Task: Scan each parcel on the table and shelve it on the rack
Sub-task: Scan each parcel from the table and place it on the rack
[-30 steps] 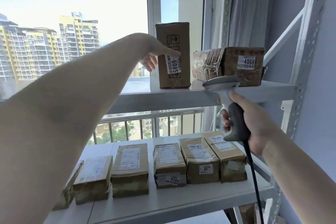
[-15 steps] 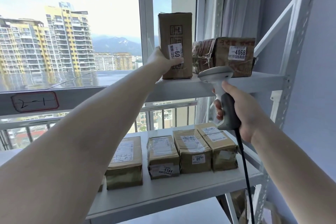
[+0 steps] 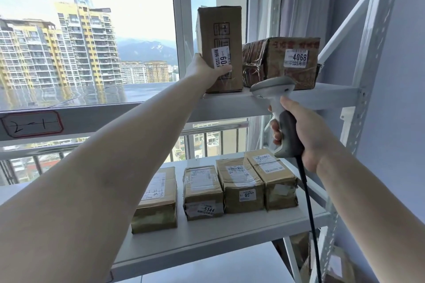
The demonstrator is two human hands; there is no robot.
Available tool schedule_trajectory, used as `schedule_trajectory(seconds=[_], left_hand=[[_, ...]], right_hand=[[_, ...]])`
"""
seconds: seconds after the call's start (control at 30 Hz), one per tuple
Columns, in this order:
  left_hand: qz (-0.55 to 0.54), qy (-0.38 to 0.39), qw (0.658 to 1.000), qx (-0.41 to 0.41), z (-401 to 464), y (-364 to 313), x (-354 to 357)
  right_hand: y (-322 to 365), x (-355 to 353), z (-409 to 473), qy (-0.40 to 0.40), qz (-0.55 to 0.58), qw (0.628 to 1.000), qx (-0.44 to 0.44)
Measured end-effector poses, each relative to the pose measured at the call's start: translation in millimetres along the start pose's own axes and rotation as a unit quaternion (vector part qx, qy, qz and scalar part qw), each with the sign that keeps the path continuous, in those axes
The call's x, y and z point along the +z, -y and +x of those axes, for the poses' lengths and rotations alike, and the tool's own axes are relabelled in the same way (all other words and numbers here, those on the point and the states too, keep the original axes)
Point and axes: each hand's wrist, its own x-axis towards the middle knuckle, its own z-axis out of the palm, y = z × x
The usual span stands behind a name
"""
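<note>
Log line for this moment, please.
left hand grips upright brown cardboard parcel on upper white metal rack shelf | right hand holds grey corded barcode scanner | step: shelving

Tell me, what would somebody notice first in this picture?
Probably the tall cardboard parcel standing upright on the rack's upper shelf, with the left hand gripping its lower left edge. Beside it on the right lies a taped parcel labelled 4068. Nearer the camera, the right hand holds a grey barcode scanner by its handle, and a row of four parcels sits on the shelf below.
</note>
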Motion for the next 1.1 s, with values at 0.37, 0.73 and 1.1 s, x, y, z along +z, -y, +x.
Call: schedule_trajectory(seconds=[0.37,0.73,1.1], left_hand=[[-0.017,-0.049,0.998,-0.044,-47,-32,-9],[-0.252,-0.106,0.962,-0.004,-186,67,14],[-0.273,0.18,0.907,-0.266,-356,129,90]], right_hand=[[-10,-14,-16,0.012,0.04,0.999,0.035],[-66,-47,-111,-0.028,0.067,0.99,0.12],[-123,-88,-307,-0.257,0.087,0.931,0.243]])
